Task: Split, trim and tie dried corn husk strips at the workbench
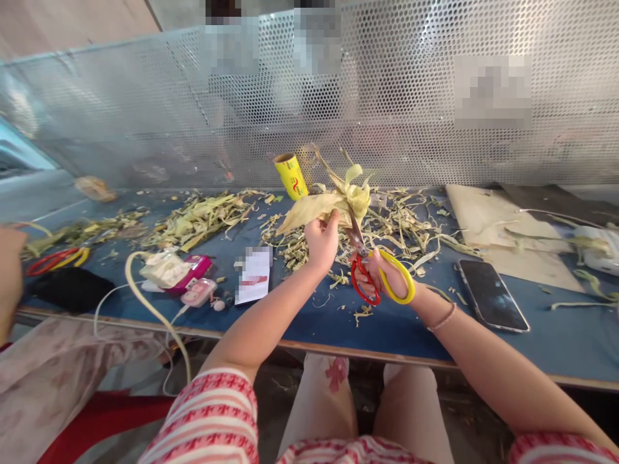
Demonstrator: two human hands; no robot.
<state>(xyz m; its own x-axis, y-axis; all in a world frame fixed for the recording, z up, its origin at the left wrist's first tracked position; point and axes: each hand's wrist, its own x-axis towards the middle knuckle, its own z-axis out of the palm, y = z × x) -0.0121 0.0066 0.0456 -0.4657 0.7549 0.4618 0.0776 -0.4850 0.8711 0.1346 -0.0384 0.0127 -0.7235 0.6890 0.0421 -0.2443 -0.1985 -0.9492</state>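
My left hand (323,243) is closed on a dried plant (307,211) with broad, pale yellow-green leaves, pinching it above the table. A curled, lighter cluster of its leaves (358,198) stands to the right of my fingers. In my right hand (389,274) is a pair of scissors (356,240) with one red and one yellow handle loop. Their blades point up and away from me, against the plant just right of my left hand. Leaves partly hide the blade tips, so whether they are cutting cannot be told. Dry leaf scraps (406,222) lie behind and below both hands.
A yellow tube (291,176) stands near the perforated metal screen (401,96). On the blue table (309,322) lie a phone (492,295), a pale card (253,283), a pink device (192,274), another leaf pile (200,218) and more scissors (58,260). A person's arm (9,277) shows at left.
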